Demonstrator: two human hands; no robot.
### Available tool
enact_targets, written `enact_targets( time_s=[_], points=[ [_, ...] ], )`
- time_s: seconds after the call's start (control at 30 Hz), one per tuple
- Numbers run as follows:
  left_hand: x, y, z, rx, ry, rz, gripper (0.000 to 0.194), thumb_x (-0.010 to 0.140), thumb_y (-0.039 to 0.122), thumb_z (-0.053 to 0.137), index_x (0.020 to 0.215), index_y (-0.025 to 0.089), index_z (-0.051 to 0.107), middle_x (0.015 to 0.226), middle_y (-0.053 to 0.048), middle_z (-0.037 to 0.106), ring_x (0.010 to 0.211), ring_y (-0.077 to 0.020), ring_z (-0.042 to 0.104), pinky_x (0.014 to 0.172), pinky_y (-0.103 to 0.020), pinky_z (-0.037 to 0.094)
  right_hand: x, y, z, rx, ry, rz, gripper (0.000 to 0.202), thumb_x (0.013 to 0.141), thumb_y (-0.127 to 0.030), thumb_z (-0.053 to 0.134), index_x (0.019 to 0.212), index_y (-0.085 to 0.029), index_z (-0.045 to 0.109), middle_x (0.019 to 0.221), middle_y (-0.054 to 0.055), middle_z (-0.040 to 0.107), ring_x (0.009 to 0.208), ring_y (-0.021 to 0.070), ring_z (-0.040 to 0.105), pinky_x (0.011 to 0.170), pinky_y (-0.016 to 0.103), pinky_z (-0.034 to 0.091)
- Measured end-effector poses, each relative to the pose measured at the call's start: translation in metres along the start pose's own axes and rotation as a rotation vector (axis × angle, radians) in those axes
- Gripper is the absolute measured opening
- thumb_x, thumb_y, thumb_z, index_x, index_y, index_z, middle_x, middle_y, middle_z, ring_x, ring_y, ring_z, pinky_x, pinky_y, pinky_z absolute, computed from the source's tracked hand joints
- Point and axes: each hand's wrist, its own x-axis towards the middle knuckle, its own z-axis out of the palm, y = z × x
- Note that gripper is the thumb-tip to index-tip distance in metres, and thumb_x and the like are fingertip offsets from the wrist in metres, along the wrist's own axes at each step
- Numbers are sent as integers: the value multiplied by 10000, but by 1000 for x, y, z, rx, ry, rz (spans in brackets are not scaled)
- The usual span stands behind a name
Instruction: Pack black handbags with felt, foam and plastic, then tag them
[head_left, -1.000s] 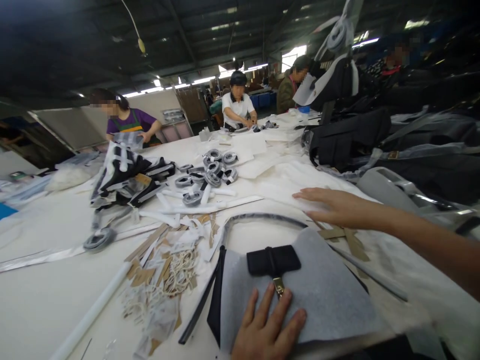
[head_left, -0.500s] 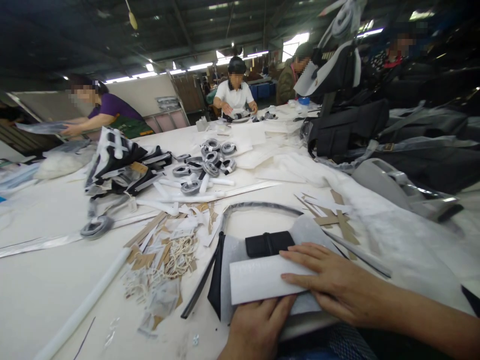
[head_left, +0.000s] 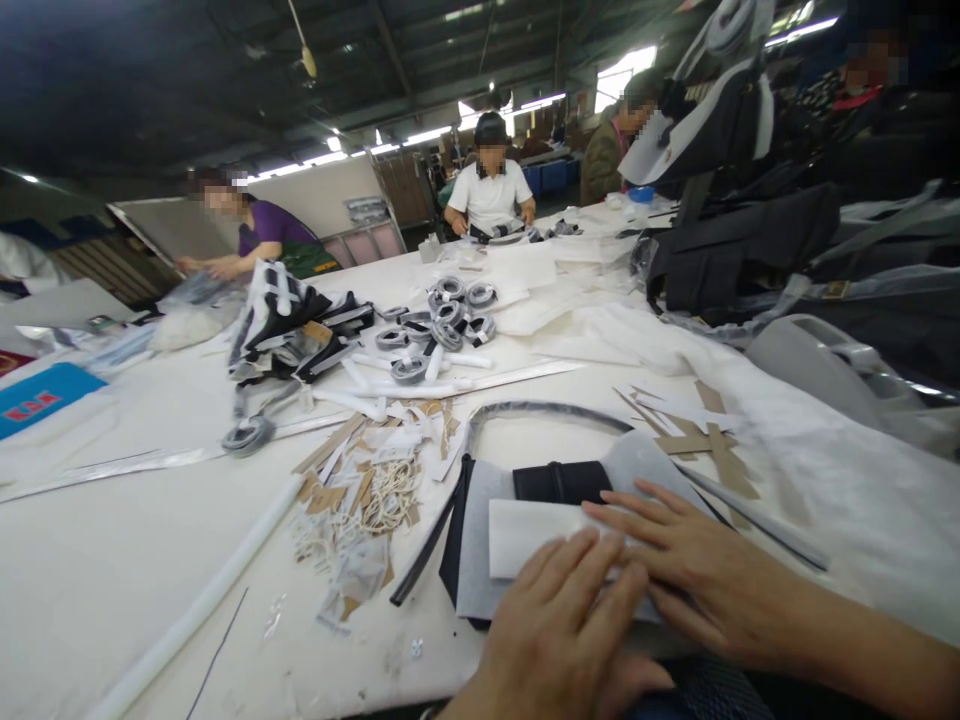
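A grey felt-covered bag (head_left: 480,560) lies flat at the near table edge, with a black clasp flap (head_left: 561,482) and a curved grey handle (head_left: 540,412) arching behind it. A white sheet (head_left: 525,525) lies across the bag below the flap. My left hand (head_left: 559,625) rests flat on the sheet's lower part, fingers together. My right hand (head_left: 686,570) lies palm down on the sheet's right side, fingers spread. Neither hand grips anything.
Left of the bag lies a heap of cardboard scraps and white cords (head_left: 367,490), and a long white tube (head_left: 210,600). Grey tape rolls (head_left: 442,320) sit further back. Black bags (head_left: 750,250) pile at right. Several people work at the table's far side.
My left hand slid up from the table edge onto the white sheet. My right hand stays on the sheet. The camera view shifted slightly leftward.
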Motion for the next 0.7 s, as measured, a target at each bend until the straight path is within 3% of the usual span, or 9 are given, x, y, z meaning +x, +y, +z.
enact_targets(
  time_s=[0.07, 0.13, 0.27, 0.37, 0.43, 0.53, 0.6, 0.7],
  points=[
    [-2, -3, 11, 49, -213, -49, 775, 913, 631, 530, 1477, 116, 401, 1527, -155, 443, 1396, -305, 438, 1108, -444, 449, 0, 2, 1, 4, 5, -13, 676, 917, -215, 563, 1539, -345, 333, 1547, 61, 412, 1416, 310, 397, 1177, 617, 256],
    [-11, -6, 27, 77, -315, -76, 880, 898, 618, 565, 1532, 82, 274, 1592, -187, 313, 1467, -337, 300, 1160, -481, 379, -1, 3, -1, -1, -6, -32, 661, 930, -222, 545, 1541, -347, 325, 1544, 52, 415, 1411, 299, 406, 1171, 596, 291],
    [-27, -5, 49, 146, -314, -75, 736, 932, 262, 549, 1547, 48, 206, 1606, -199, 260, 1484, -352, 229, 1172, -498, 349, 1, 0, -23, -17, 6, -81, 539, 931, -318, 595, 1460, -329, 488, 1445, 51, 544, 1330, 298, 514, 1084, 504, 463],
    [-30, -5, 52, 204, -273, -46, 665, 901, 97, 447, 1534, 40, 250, 1593, -183, 302, 1479, -333, 253, 1174, -477, 351, 26, 4, -45, 66, 154, -85, 295, 949, -317, 592, 1224, -304, 697, 1217, 29, 718, 1133, 233, 671, 965, 349, 555],
    [-30, -6, 52, 227, -241, -27, 625, 924, 106, 413, 1531, 58, 276, 1590, -168, 319, 1474, -324, 270, 1178, -464, 345, 64, 10, -55, 110, 217, -90, 241, 985, -292, 539, 1124, -267, 734, 1124, 21, 751, 1042, 187, 702, 921, 285, 555],
    [-30, -9, 55, 279, -171, -19, 561, 969, 187, 412, 1515, 83, 336, 1580, -150, 346, 1464, -316, 300, 1179, -446, 345, 150, 20, -56, 12, 142, -132, 258, 997, -298, 532, 1167, -205, 703, 1179, 44, 725, 1097, 177, 667, 981, 275, 504],
    [-32, -9, 62, 335, -76, -30, 508, 985, 249, 453, 1473, 108, 422, 1558, -139, 389, 1447, -305, 341, 1173, -434, 360, 216, 25, -45, -109, 54, -121, 279, 986, -283, 561, 1229, -193, 665, 1238, 54, 694, 1158, 181, 630, 1019, 281, 472],
    [-34, -8, 82, 433, 131, -56, 419, 982, 297, 530, 1382, 170, 540, 1509, -103, 472, 1414, -277, 407, 1155, -421, 393, 304, 27, -16, -200, 32, -88, 253, 977, -262, 579, 1196, -162, 656, 1211, 93, 679, 1136, 217, 627, 980, 360, 501]
  ],
)
